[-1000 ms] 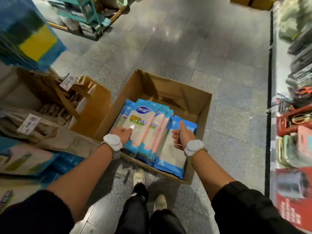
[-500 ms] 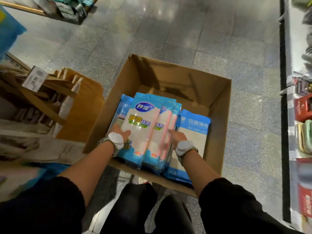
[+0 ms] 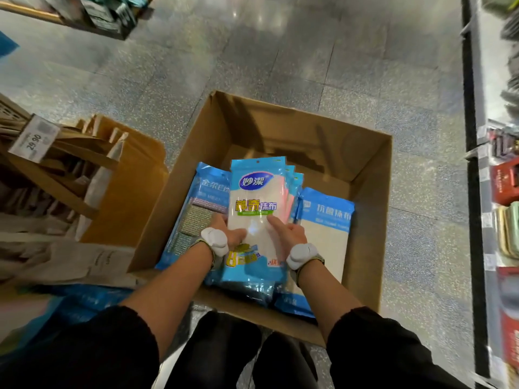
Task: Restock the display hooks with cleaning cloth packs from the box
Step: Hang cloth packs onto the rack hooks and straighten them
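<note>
Head view: left hand [image 3: 229,233], right hand [image 3: 290,235] closer together on packs [image 3: 254,192]

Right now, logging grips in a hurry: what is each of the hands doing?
Left hand: holds the stack of cloth packs.
Right hand: holds the same stack.

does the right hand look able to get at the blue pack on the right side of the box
Likely yes: the blue pack lies uncovered right beside the right hand, with nothing between them. That hand grips the held stack, so it would need to let go first.
</note>
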{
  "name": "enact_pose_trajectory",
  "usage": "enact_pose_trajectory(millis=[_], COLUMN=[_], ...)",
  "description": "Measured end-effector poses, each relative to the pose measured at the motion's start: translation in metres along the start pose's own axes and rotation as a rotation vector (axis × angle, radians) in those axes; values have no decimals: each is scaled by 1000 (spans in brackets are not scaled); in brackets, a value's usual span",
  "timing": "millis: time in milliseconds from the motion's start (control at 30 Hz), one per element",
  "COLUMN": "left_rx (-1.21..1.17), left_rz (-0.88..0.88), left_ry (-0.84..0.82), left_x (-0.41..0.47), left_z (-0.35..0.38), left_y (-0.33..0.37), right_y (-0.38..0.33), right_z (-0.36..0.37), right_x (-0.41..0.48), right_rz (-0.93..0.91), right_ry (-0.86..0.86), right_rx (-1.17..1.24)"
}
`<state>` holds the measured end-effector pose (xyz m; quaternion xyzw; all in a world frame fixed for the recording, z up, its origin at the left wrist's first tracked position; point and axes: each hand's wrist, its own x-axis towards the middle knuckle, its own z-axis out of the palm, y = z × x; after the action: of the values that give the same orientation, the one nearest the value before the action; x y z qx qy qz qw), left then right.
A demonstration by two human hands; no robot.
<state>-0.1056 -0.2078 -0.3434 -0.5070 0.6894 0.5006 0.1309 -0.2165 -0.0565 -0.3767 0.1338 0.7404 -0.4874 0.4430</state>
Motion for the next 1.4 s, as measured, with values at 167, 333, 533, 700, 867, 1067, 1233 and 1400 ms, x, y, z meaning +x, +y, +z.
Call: enact_pose_trajectory(millis=[167, 333, 533, 700, 867, 1067, 1233, 1400], left_rx=[-124, -324, -624, -892, -999, -984, -1096, -1278], left_rz=[-63, -111, -56, -14, 72, 186, 244, 243], left_ry=[-122, -185, -172, -110, -69, 41, 90, 47], left_x=[-8, -22, -56, -95, -156, -202, -252, -281], left_z=[3, -2, -28, -63, -86, -95, -120, -135], left_y=[1, 1, 27, 57, 77, 87, 50, 4], right_y=[-13, -43, -88, -117, -128, -127, -123, -127], right_z=[-3, -14, -37, -49, -51, -26, -5, 25], right_x=[-14, -41, -82, -126, -181, -220, -265, -298], right_rz=[-14, -54, -164, -94, -97, -407, -535, -523], right_ry=[-199, -229, -279, -450, -608, -254, -322, -466], right_rx=[15, -62, -139, -52, 11, 54, -72, -172])
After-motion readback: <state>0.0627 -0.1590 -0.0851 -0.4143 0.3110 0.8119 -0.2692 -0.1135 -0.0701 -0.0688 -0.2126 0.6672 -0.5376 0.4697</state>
